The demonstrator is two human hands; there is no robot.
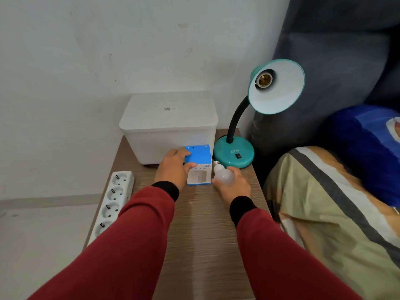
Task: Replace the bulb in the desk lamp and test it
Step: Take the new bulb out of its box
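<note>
With the right hand fingers wrapped around the bulb and the left hand fingers gripping the box, a loosened grasp could drop the bulb onto the table.

Beyond our hands we see a white lidded bin against the wall. Left of our left hand, a white power strip lies along the wooden table's edge. Right of our right hand, a striped cushion rests under blue fabric.
</note>
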